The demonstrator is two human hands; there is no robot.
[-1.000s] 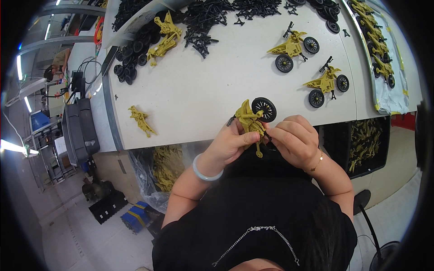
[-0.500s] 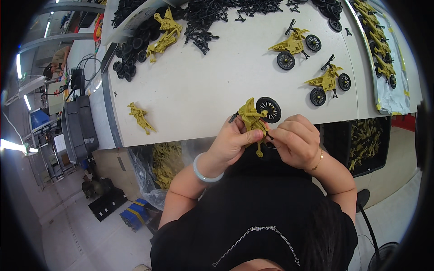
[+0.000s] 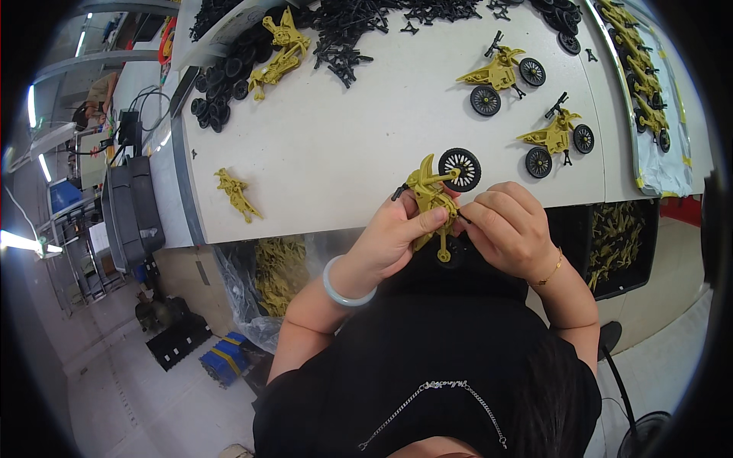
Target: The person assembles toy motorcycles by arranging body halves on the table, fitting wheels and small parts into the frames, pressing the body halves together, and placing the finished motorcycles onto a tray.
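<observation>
My left hand (image 3: 393,238) is closed around the body of a yellow toy motorcycle (image 3: 425,183), its thumb pressed on the side. The toy carries black handlebars (image 3: 399,192), and a black spoked wheel (image 3: 478,169) stands at its far end. Its near end points toward my black shirt, where a second wheel is hard to make out. Beside the body, my right hand (image 3: 510,231) pinches a small black part (image 3: 464,219) that touches the toy; the fingertips partly hide it.
Two wheeled toy motorcycles (image 3: 500,74) lie at the right, a bare yellow body (image 3: 237,195) at the left. Black wheels (image 3: 217,91) and small black parts (image 3: 343,38) are heaped at the back. A tray (image 3: 663,172) holds more motorcycles; a black bin (image 3: 649,252) sits below the table edge.
The toy motorcycle has tilted slightly in my left hand, its upper wheel now farther out and turned more toward view. My right hand has shifted a little to the right, still pinching the small black part.
</observation>
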